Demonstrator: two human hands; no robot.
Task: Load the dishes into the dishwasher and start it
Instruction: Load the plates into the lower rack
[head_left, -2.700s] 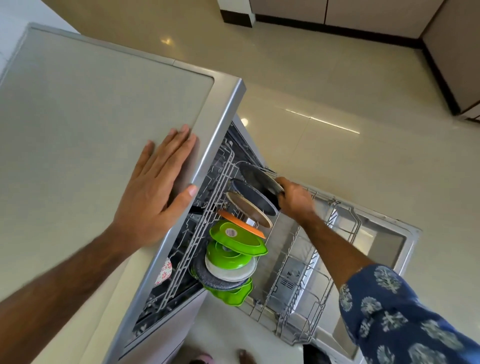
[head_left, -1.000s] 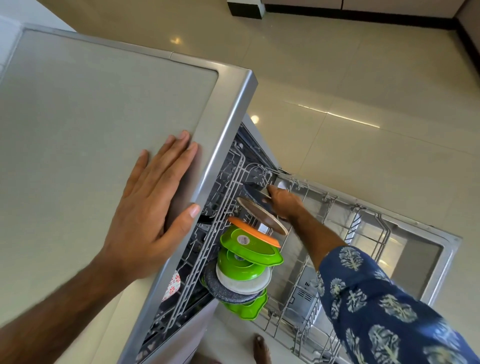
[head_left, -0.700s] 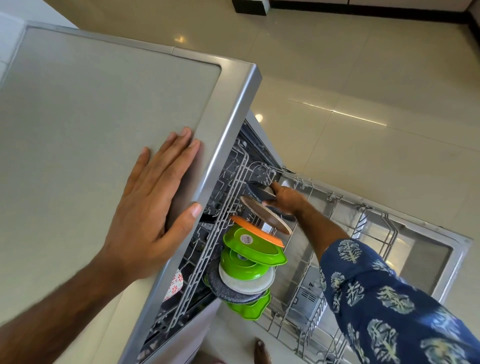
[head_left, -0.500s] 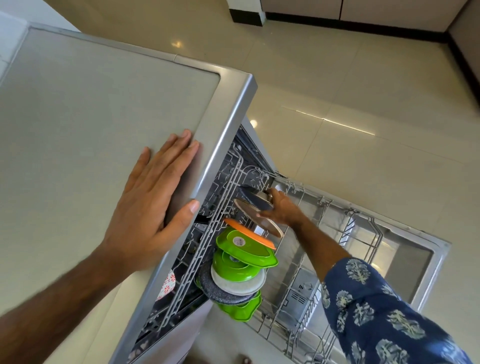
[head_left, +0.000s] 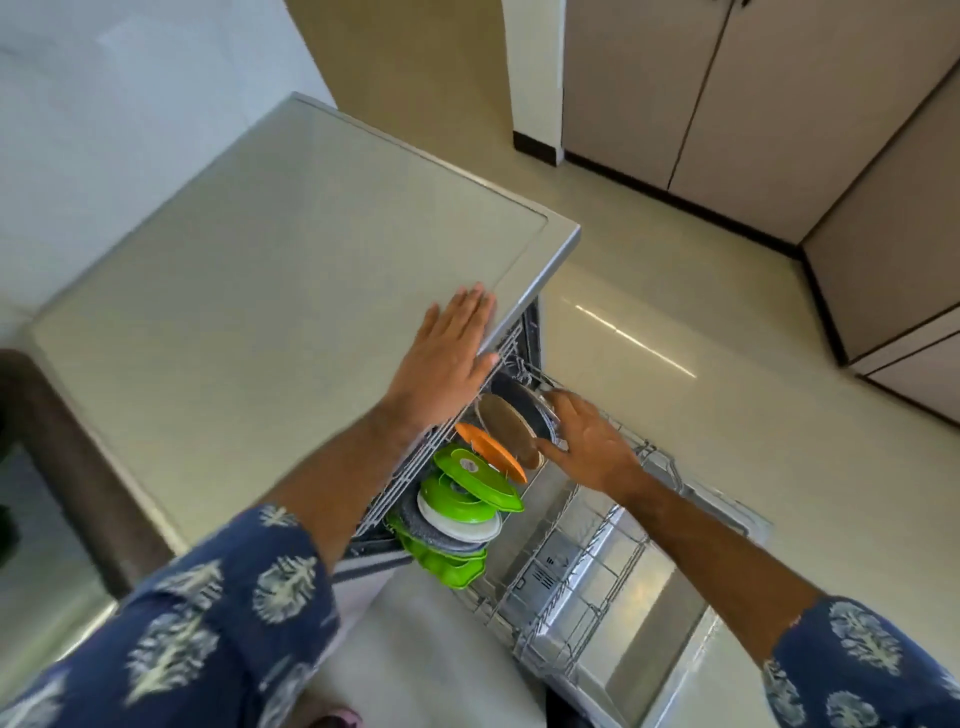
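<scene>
While the left hand (head_left: 447, 358) lies flat with straight fingers on the front edge of the pale grey bench (head_left: 249, 312), the right hand (head_left: 587, 447) reaches with loosely spread fingers to the rim of a round brown plate (head_left: 506, 428), thumb touching it and nothing gripped. That plate stands on edge in the pulled-out grey wire dishwasher rack (head_left: 587, 571), a dark round pan (head_left: 519, 395) behind it and an orange plate (head_left: 488, 449), green plastic lids (head_left: 472, 475) and a white plate (head_left: 457, 525) in front.
</scene>
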